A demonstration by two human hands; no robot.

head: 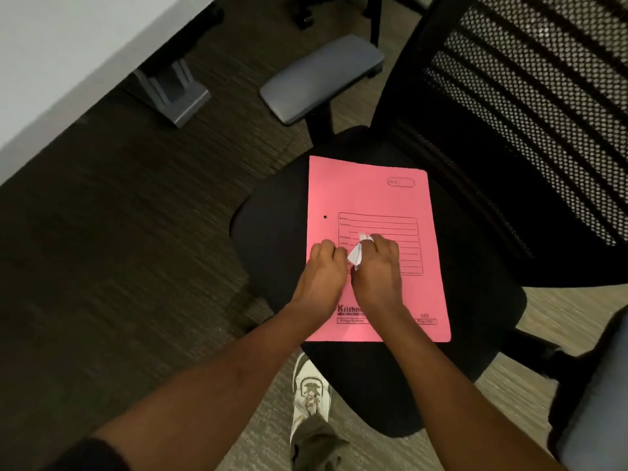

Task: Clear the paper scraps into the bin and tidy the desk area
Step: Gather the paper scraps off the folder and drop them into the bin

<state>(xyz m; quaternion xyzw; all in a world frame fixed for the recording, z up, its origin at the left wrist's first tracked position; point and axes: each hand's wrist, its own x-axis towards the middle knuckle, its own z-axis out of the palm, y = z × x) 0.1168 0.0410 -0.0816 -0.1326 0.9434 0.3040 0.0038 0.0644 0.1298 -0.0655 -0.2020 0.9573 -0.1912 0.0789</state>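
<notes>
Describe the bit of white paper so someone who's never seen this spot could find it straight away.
Start at the black office chair with the mesh back; a pink file folder lies flat on its seat. Over the folder's printed form box, the left hand and right hand meet, and the paper scrap sits crumpled between them. It is the only white thing on the pink.

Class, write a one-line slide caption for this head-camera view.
Both hands, left and right, gather white paper scraps off a pink folder lying on a black chair seat.
</notes>
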